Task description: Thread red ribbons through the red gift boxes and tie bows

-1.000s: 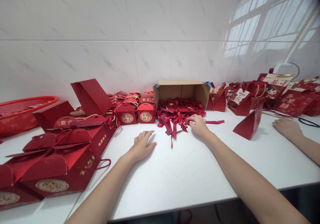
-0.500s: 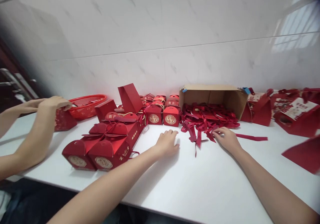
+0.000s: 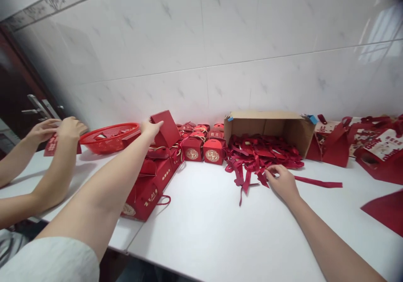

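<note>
My left hand point(image 3: 150, 128) reaches far out to the back and its fingers touch the edge of a tilted plain red paper box point(image 3: 166, 127); I cannot see a firm grip. My right hand point(image 3: 281, 181) rests on the white table point(image 3: 220, 227) at the edge of a pile of dark red ribbons point(image 3: 258, 158), fingers curled on a ribbon strip. The pile spills out of a cardboard box point(image 3: 270, 124) lying on its side. Below my left arm stand folded red gift boxes point(image 3: 151, 181) with gold print.
Another person's two hands point(image 3: 58, 129) hold a small red piece at the far left, beside a red plastic basket point(image 3: 108, 137). Small red gift boxes point(image 3: 203, 147) line the tiled wall. Red paper bags point(image 3: 374, 147) stand at the right. A door handle point(image 3: 37, 105) shows at left.
My left hand has lifted off the table and gone out left to the tilted red box. My right hand stays at the ribbon pile. The view has swung left.
</note>
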Motion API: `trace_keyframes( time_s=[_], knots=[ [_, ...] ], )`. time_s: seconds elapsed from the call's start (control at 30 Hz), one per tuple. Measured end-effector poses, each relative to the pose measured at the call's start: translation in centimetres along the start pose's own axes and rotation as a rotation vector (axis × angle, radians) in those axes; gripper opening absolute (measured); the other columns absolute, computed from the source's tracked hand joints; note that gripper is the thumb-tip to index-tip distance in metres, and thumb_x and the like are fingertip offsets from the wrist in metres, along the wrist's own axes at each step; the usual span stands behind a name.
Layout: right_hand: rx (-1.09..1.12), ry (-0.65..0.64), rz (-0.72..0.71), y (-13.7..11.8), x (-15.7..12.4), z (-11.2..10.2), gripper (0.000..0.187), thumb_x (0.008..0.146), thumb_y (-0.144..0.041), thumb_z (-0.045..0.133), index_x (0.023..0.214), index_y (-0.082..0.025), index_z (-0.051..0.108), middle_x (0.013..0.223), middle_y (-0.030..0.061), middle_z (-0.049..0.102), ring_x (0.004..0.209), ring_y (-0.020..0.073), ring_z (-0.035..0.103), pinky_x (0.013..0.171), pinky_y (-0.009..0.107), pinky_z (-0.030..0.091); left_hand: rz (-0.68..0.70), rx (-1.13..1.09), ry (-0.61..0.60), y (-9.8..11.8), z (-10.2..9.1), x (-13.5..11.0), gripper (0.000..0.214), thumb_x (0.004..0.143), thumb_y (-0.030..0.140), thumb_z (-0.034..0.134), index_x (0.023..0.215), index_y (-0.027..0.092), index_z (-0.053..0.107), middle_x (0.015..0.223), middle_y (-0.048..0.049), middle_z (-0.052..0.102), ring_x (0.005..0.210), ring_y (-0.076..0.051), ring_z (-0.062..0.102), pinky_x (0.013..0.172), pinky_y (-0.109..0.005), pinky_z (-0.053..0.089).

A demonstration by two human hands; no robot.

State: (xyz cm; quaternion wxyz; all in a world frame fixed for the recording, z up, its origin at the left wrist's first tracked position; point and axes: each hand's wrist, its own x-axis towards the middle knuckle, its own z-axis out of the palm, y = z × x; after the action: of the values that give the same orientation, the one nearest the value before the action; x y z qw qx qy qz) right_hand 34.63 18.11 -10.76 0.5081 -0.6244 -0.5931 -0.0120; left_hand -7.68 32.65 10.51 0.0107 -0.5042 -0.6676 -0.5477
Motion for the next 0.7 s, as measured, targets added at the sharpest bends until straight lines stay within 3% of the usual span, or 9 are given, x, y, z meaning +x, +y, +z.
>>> trace_keyframes(
  time_s=[0.13,0.23,0.3,0.37,0.43,0.53,0.6,0.63,0.7],
  knots=[
    [0.030,0.025,0.019,0.2,0.0,0.0,0.018,0.075,-0.036,0.054,0.071,-0.019,0.057,0.076,0.0043,0.060,0.072,0.0194,0.057,0.071,0.033,0.044,0.079,-0.036,0.099,1.7,0.2,-2.0,0.021,0.076,0.028,0.057,0.093,0.016,0.058,0.098,-0.0101,0.067,0.093,-0.025,0.063,0.085,-0.037,0.048],
    [0.054,0.048,0.008,-0.1,-0.1,-0.1,0.018,0.076,-0.036,0.053,0.071,-0.019,0.057,0.077,0.0051,0.060,0.073,0.0200,0.056,0.071,0.034,0.044,0.299,-0.258,0.179,4.6,-0.1,-4.5,0.029,0.078,0.026,0.056,0.106,0.017,0.052,0.104,-0.0093,0.064,0.097,-0.021,0.061,0.089,-0.033,0.046],
    [0.092,0.059,0.011,-0.6,-0.1,-0.1,0.019,0.077,-0.036,0.053,0.073,-0.018,0.057,0.077,0.0060,0.060,0.072,0.0203,0.056,0.070,0.035,0.044,0.422,-0.464,0.113,6.2,-0.7,-7.0,0.032,0.078,0.027,0.058,0.108,0.018,0.049,0.105,-0.0077,0.063,0.097,-0.019,0.061,0.089,-0.032,0.047],
    [0.125,0.075,0.021,-1.3,-0.1,-0.1,0.020,0.079,-0.037,0.052,0.075,-0.018,0.057,0.078,0.0070,0.060,0.071,0.0203,0.055,0.069,0.035,0.044,0.465,-0.627,-0.057,7.0,-1.0,-10.1,0.032,0.079,0.031,0.058,0.108,0.020,0.048,0.103,-0.0055,0.063,0.094,-0.018,0.062,0.087,-0.032,0.049],
    [0.138,0.080,0.020,-1.9,0.0,-0.2,0.021,0.081,-0.036,0.050,0.077,-0.017,0.057,0.078,0.0070,0.060,0.072,0.0198,0.056,0.069,0.034,0.044,0.364,-0.733,-0.204,6.6,-0.8,-13.5,0.031,0.077,0.034,0.060,0.102,0.019,0.050,0.100,-0.0060,0.064,0.090,-0.019,0.063,0.083,-0.034,0.051],
    [0.144,0.062,-0.009,-2.7,0.0,-0.4,0.021,0.083,-0.036,0.048,0.075,-0.018,0.057,0.077,0.0057,0.060,0.071,0.0187,0.055,0.069,0.033,0.044,0.178,-0.770,-0.439,4.3,0.9,-17.8,0.031,0.073,0.034,0.063,0.097,0.018,0.051,0.095,-0.0066,0.064,0.085,-0.020,0.064,0.079,-0.038,0.052],
    [0.149,0.058,-0.020,-3.0,0.0,-0.5,0.022,0.084,-0.035,0.047,0.075,-0.019,0.057,0.077,0.0054,0.059,0.071,0.0185,0.054,0.068,0.033,0.044,0.139,-0.739,-0.503,2.5,2.3,-19.3,0.034,0.072,0.034,0.063,0.100,0.017,0.051,0.098,-0.0080,0.063,0.092,-0.022,0.062,0.084,-0.039,0.050],
    [0.152,0.059,-0.022,-3.1,0.0,-0.5,0.022,0.084,-0.035,0.046,0.075,-0.019,0.057,0.077,0.0055,0.059,0.071,0.0187,0.054,0.069,0.033,0.044,0.149,-0.726,-0.506,1.7,2.9,-19.7,0.038,0.074,0.034,0.062,0.105,0.018,0.049,0.103,-0.0090,0.061,0.097,-0.022,0.060,0.088,-0.041,0.048],
    [0.158,0.057,-0.027,-3.1,0.1,-0.4,0.021,0.085,-0.034,0.046,0.075,-0.018,0.058,0.077,0.0057,0.060,0.072,0.0191,0.055,0.069,0.033,0.044,0.218,-0.630,-0.319,0.8,3.8,-20.1,0.058,0.069,0.032,0.067,0.119,0.019,0.038,0.119,-0.0125,0.051,0.112,-0.024,0.051,0.097,-0.044,0.040]
  ],
)
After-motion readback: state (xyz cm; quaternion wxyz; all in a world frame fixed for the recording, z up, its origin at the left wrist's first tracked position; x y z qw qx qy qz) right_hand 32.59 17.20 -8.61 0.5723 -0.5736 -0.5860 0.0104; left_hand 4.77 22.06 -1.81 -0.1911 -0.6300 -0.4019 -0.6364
